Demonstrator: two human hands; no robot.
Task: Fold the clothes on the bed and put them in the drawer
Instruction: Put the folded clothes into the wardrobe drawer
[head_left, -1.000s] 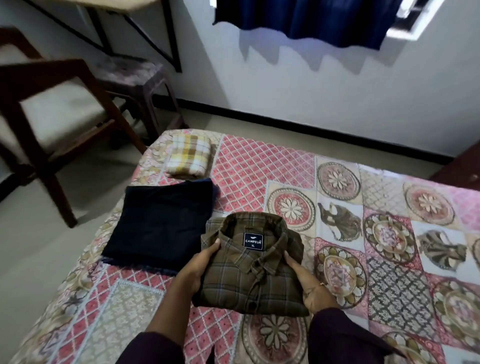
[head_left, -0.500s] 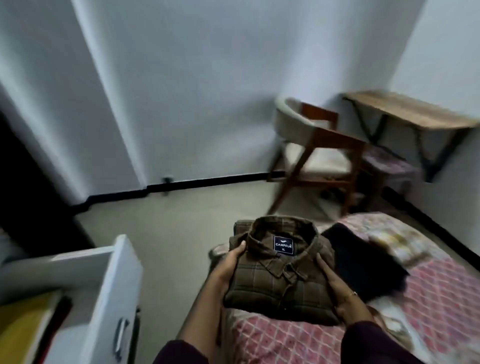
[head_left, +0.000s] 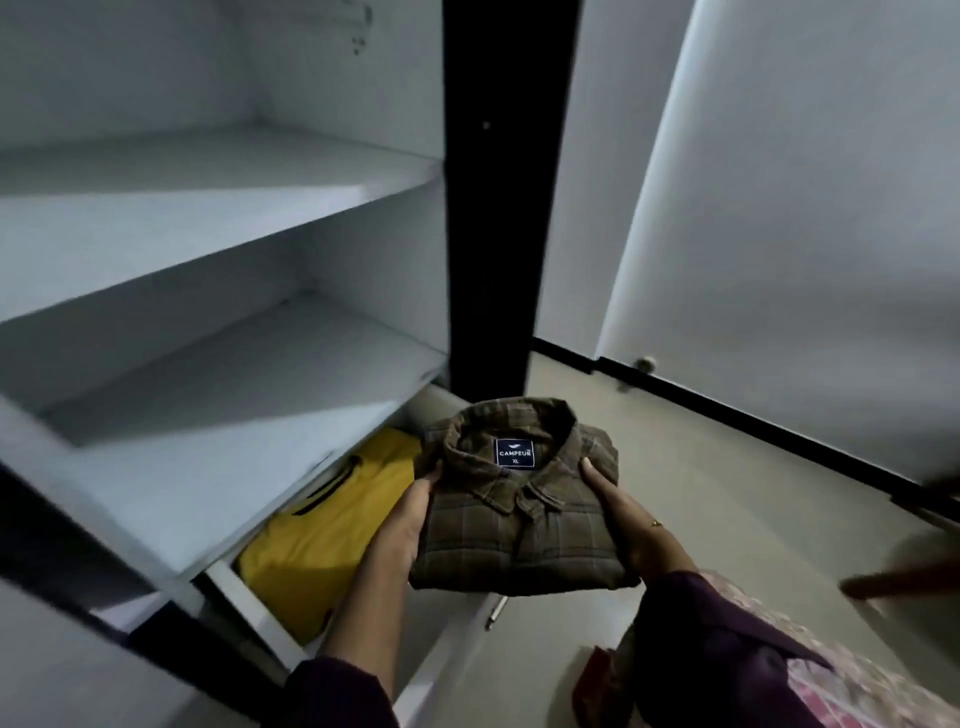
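At the far left stands the wardrobe, its shelves (head_left: 218, 218) bare and grey above the drawer (head_left: 249, 605), which is pulled out toward us. A yellow garment (head_left: 317, 551) lies folded in the drawer's left part, filling what we can see of that side.

Just right of it, our left hand (head_left: 410, 519) grasps the left edge of the folded shirt (head_left: 519, 525), thumb on top and fingers out of sight beneath. The shirt hangs flat in the air, collar and label pointing away from us, its long axis running from our body toward the wardrobe post (head_left: 498, 197). Our right hand (head_left: 618, 514) clasps the right edge in the same way, thumb over the cloth.

The relation that matters: the shirt sits above and a little right of the open part of the drawer, over its front right corner, with the drawer's free room below and to the left. We judge that the load must travel down and leftward, so the left hand, nearer the drawer, leads in, and the right follows. The shirt's long axis looks roughly in line with the yellow garment beside it, so we expect little turning.

Right of us lie the floor (head_left: 701, 493) and a wall.
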